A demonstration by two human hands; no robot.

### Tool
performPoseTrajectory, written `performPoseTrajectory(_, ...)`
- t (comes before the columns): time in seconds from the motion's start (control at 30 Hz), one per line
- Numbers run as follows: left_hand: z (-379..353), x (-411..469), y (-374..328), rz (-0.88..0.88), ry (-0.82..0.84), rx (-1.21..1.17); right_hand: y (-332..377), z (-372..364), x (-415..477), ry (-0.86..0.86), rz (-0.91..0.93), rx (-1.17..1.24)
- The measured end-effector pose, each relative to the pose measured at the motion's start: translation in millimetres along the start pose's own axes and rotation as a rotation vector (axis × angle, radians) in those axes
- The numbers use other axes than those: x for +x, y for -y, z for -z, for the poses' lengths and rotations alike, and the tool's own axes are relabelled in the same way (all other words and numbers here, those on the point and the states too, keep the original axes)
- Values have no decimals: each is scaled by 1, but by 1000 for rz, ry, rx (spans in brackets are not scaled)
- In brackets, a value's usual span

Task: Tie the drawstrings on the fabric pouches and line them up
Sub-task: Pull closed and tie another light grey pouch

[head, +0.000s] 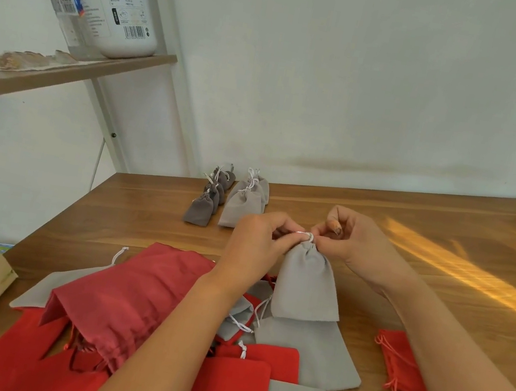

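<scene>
Centrally, left hand (257,239) and right hand (358,242) pinch the white drawstring (305,235) atop a light grey velvet pouch (306,285), fingers curled. Tied grey pouches (228,200) stand in two rows beyond, on the wooden table (415,228).

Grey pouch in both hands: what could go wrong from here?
1. The left hand and right hand pinch the white drawstring right at the grey pouch's gathered neck; the cord could slip and leave a loose knot.
2. The pouch hangs over the pile of loose pouches, where a loose white cord could snag.
3. The right forearm lies close beside the small red pouch and might sweep it along.
</scene>
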State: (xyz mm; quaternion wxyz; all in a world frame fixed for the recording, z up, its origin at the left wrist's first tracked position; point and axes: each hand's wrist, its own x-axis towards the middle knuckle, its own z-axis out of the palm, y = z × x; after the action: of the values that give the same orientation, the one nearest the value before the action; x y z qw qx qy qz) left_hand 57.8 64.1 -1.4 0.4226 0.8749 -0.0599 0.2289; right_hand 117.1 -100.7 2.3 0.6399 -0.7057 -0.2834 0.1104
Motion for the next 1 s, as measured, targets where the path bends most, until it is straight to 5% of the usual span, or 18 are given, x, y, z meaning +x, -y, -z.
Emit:
performPoseTrajectory(0.4,1,-1,-12,31,115,-271,6,5,-3,-169,214,-257)
performPoseTrajectory(0.7,3,0,-9,65,-55,-137,7,-4,2,-72,193,-15)
performPoseTrajectory(1.0,-11,-1,-8,-108,20,0,2,1,-2,-161,218,-500)
